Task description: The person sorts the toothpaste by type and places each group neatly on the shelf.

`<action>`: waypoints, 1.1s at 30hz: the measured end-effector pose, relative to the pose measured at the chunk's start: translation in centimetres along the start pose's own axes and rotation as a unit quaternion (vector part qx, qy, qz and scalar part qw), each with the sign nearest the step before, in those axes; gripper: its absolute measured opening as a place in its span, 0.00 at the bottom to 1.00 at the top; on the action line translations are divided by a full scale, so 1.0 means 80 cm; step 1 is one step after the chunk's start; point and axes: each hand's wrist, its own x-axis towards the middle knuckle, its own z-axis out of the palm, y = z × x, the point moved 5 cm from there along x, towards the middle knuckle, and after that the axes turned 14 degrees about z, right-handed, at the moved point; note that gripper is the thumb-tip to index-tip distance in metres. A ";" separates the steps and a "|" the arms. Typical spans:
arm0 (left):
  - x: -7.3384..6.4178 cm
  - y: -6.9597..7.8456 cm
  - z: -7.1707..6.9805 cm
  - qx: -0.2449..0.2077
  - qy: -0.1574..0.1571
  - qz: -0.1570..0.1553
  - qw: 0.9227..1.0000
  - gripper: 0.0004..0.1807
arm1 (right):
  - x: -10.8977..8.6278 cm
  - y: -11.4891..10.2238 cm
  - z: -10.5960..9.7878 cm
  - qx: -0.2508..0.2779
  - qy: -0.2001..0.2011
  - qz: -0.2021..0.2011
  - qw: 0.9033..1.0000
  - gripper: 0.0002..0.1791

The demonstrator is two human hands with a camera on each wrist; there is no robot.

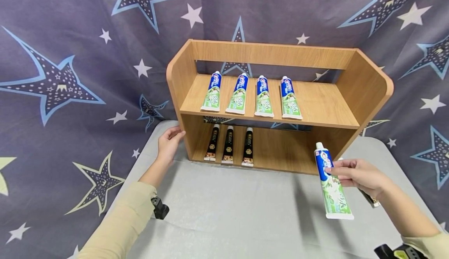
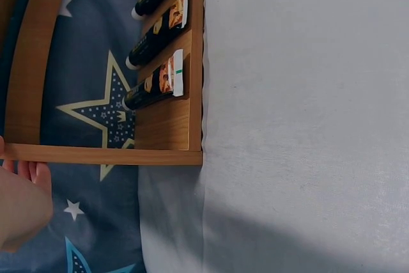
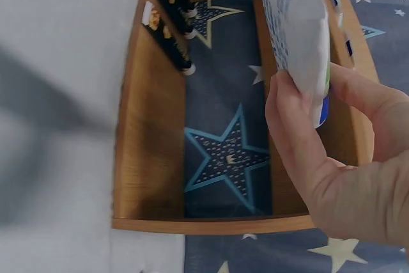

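My right hand [image 1: 363, 175] pinches a blue, white and green toothpaste tube [image 1: 333, 188], cap up, in front of the shelf's lower right end. In the right wrist view the tube's pale back [image 3: 297, 36] faces the camera, between thumb and fingers. My left hand [image 1: 170, 144] grips the front edge of the wooden shelf's left side panel [image 1: 186, 134]; the left wrist view has its fingers [image 2: 29, 171] against the panel's outer face. On the upper board [image 1: 319, 99] lie several matching blue-green tubes [image 1: 264, 97]. Three black toothpaste tubes [image 1: 229, 144] lie on the lower board [image 1: 280, 153], towards the left.
The shelf stands on a table with a grey cloth [image 1: 228, 208], against a dark star-patterned curtain [image 1: 87, 17]. Part of another black tube [image 1: 370, 198] shows on the table behind my right wrist. The shelf's right side panel [image 1: 368, 83] rises near my right hand.
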 end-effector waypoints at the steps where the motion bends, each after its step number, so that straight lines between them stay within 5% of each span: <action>1: 0.000 0.000 0.000 0.000 0.000 0.000 1.000 0.19 | -0.002 -0.003 -0.001 -0.002 -0.001 -0.002 1.000 0.04; 22: 0.001 -0.003 0.000 0.000 0.003 -0.002 1.000 0.18 | -0.033 -0.070 -0.024 -0.064 0.057 0.012 0.996 0.05; 33: 0.000 0.000 0.000 0.002 0.003 -0.009 1.000 0.18 | -0.036 -0.098 -0.036 -0.057 0.046 0.009 0.997 0.11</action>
